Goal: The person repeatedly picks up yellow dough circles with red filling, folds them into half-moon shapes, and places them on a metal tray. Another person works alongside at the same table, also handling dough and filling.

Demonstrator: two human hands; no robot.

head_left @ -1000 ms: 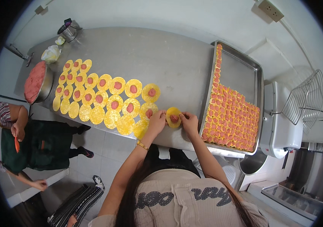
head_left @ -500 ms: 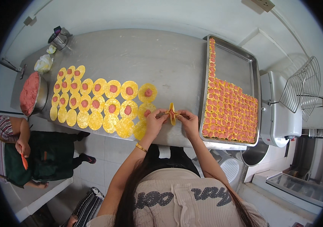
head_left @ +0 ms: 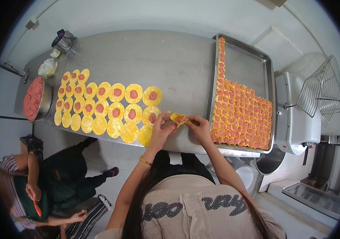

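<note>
Above the near edge of the steel table, both my hands hold an open-topped dumpling [head_left: 178, 119], a yellow wrapper gathered round pink meat filling. My left hand [head_left: 162, 130] grips its left side, fingers bent. My right hand [head_left: 199, 128] pinches its right side between thumb and fingers. Left of my hands lie rows of round yellow wrappers [head_left: 129, 132]; the far rows each bear a dab of meat filling [head_left: 153, 95], while the nearest row is bare. To the right, a large metal tray [head_left: 249, 53] is partly filled with packed finished dumplings [head_left: 241, 115], plus one column along its left side.
At the table's [head_left: 146, 51] left end stand a bowl of pink meat [head_left: 34, 99], a plastic bag [head_left: 48, 67] and a metal cup [head_left: 63, 42]. A white appliance [head_left: 299, 113] and a wire rack [head_left: 319, 93] stand beyond the tray. At lower left, another person [head_left: 34, 187] holds an orange-red utensil [head_left: 38, 210].
The wrapper, upright and pinched in the middle before, is now tilted and cupped round its filling. The other person has moved nearer to me, and my view has shifted slightly.
</note>
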